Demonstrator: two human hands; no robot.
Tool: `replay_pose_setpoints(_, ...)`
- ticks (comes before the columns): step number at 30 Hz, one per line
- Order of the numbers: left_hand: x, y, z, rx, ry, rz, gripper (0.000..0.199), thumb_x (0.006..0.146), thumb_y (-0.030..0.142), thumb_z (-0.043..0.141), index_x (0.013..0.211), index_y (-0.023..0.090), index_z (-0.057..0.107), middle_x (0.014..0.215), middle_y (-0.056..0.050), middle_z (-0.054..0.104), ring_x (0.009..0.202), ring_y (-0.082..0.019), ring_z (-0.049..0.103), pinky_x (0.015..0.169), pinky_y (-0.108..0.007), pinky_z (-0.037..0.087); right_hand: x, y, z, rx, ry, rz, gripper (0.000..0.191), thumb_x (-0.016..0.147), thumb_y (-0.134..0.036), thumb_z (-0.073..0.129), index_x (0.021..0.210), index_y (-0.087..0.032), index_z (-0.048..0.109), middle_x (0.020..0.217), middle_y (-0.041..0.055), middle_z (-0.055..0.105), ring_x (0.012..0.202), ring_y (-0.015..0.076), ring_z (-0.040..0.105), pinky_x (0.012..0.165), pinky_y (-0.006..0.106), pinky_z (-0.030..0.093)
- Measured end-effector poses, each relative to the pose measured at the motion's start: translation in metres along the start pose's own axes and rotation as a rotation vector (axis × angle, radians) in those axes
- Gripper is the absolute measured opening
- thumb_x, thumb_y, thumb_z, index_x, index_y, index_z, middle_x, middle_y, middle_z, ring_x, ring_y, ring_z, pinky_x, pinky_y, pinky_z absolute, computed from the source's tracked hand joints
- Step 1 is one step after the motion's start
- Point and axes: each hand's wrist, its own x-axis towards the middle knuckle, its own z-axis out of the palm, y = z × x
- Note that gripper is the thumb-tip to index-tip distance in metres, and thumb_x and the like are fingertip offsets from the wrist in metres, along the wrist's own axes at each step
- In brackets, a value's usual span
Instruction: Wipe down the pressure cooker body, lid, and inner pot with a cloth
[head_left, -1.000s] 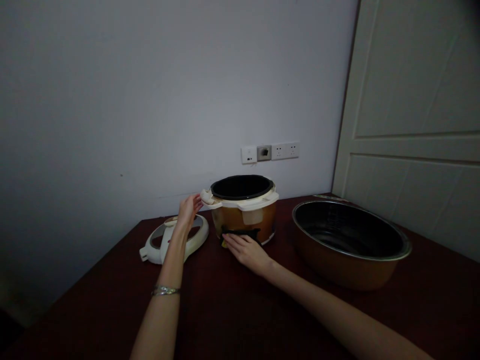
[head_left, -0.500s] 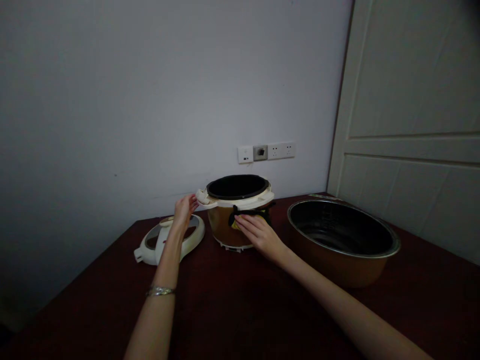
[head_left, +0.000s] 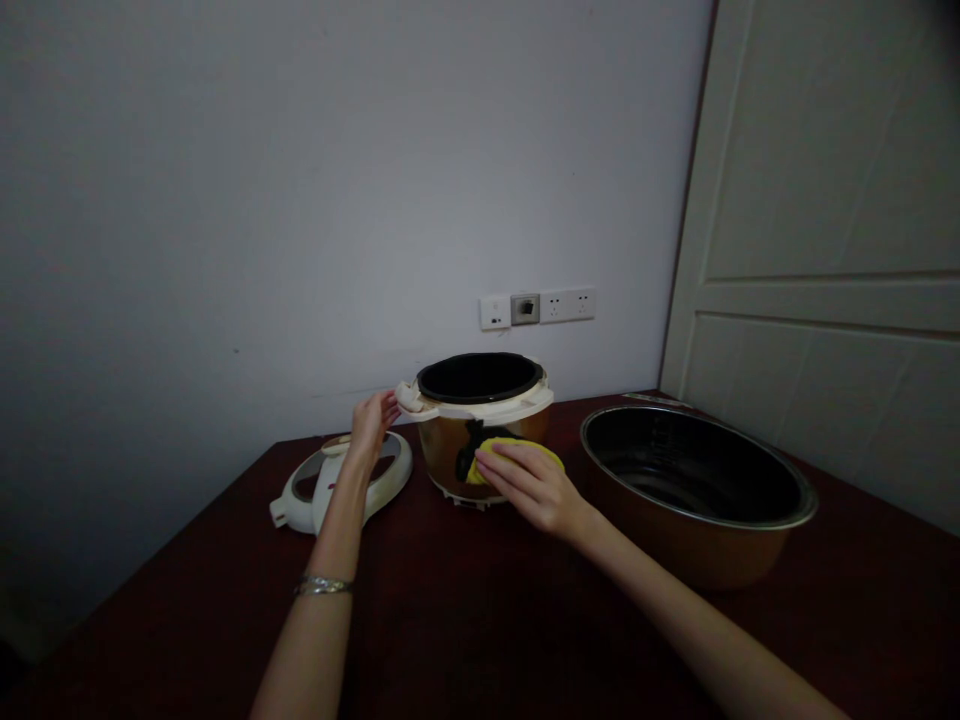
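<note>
A rice cooker body (head_left: 442, 445) with a white rim and a dark, open inside stands near the wall. My left hand (head_left: 373, 420) has its fingers on the white handle (head_left: 409, 397) at the cooker's left side. Against the front of the cooker, my right hand (head_left: 536, 488) presses a yellow cloth (head_left: 480, 470), fingers together over it. A black patch (head_left: 469, 450) shows on the cooker's front beside the cloth. The white ring-shaped lid (head_left: 390, 490) lies left of the cooker, partly behind my left forearm.
On the right of the dark red table (head_left: 450, 620) is a large pot (head_left: 697, 550) with a metal rim and dark inside. Wall sockets (head_left: 568, 305) are above the cooker. A pale panelled door (head_left: 825, 290) stands at the right.
My right hand and the cloth have moved slightly down and to the right on the cooker's front, and more yellow shows. My left hand stays at the handle. The view has shifted slightly.
</note>
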Motion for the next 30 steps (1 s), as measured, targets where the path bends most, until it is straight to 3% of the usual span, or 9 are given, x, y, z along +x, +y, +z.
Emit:
replay_pose_setpoints(3,0.000,-0.001,0.001,0.000,0.012,0.002,0.015,0.080,0.010,0.048,0.075,0.011,0.062,0.071,-0.007,0.070,0.072,-0.015,0.068,0.075,-0.026,0.053,0.001,0.010,0.004,-0.066,-0.012,0.028,0.033,0.093,-0.008,0.041,0.123,-0.007,0.055,0.128,0.0103,0.059,0.125,0.0237,0.045,0.100,0.042,0.043)
replay_pose_setpoints(8,0.001,-0.002,0.000,-0.007,0.011,0.014,0.014,0.078,0.010,0.049,0.074,0.012,0.062,0.069,-0.007,0.069,0.070,-0.015,0.068,0.069,-0.024,0.053,-0.023,0.011,0.025,-0.121,-0.172,0.067,0.036,0.097,-0.011,0.033,0.129,-0.012,0.050,0.135,0.0083,0.053,0.128,0.0222,0.041,0.106,0.054,0.030)
replay_pose_setpoints(12,0.004,-0.003,-0.001,-0.015,-0.003,0.020,0.014,0.078,0.010,0.048,0.074,0.012,0.061,0.064,-0.005,0.068,0.062,-0.013,0.066,0.061,-0.020,0.052,-0.048,-0.003,0.037,-0.140,-0.273,0.089,0.038,0.097,-0.009,0.030,0.129,-0.014,0.050,0.137,0.0064,0.050,0.124,0.0215,0.045,0.096,0.050,0.038)
replay_pose_setpoints(16,0.006,-0.005,-0.002,-0.022,0.004,0.011,0.016,0.078,0.010,0.047,0.073,0.012,0.061,0.063,-0.005,0.067,0.059,-0.012,0.065,0.060,-0.019,0.051,-0.067,-0.015,0.046,-0.017,-0.451,0.060,0.038,0.095,-0.008,0.032,0.125,-0.013,0.054,0.138,0.0081,0.049,0.120,0.0234,0.048,0.085,0.043,0.044)
replay_pose_setpoints(22,0.005,-0.005,-0.002,-0.012,-0.002,0.011,0.015,0.077,0.011,0.047,0.075,0.012,0.062,0.068,-0.007,0.068,0.067,-0.014,0.066,0.066,-0.022,0.052,-0.077,-0.022,0.050,0.218,-0.670,0.158,0.047,0.086,-0.008,0.045,0.132,-0.014,0.048,0.140,0.0109,0.046,0.125,0.0244,0.041,0.092,0.043,0.040)
replay_pose_setpoints(25,0.003,-0.003,-0.002,-0.015,0.002,0.005,0.014,0.077,0.011,0.048,0.075,0.011,0.062,0.070,-0.008,0.069,0.070,-0.015,0.067,0.069,-0.024,0.052,-0.074,-0.026,0.047,0.275,-0.687,0.206,0.056,0.079,-0.006,0.047,0.134,-0.014,0.046,0.142,0.0109,0.045,0.126,0.0251,0.039,0.095,0.043,0.037)
replay_pose_setpoints(30,0.001,-0.003,-0.002,-0.035,-0.028,0.012,0.011,0.075,0.013,0.052,0.075,0.011,0.063,0.070,-0.005,0.068,0.063,-0.012,0.064,0.069,-0.024,0.051,-0.061,-0.038,0.041,0.311,-0.592,0.169,0.056,0.079,-0.007,0.047,0.134,-0.013,0.045,0.139,0.0130,0.047,0.124,0.0254,0.039,0.094,0.043,0.038)
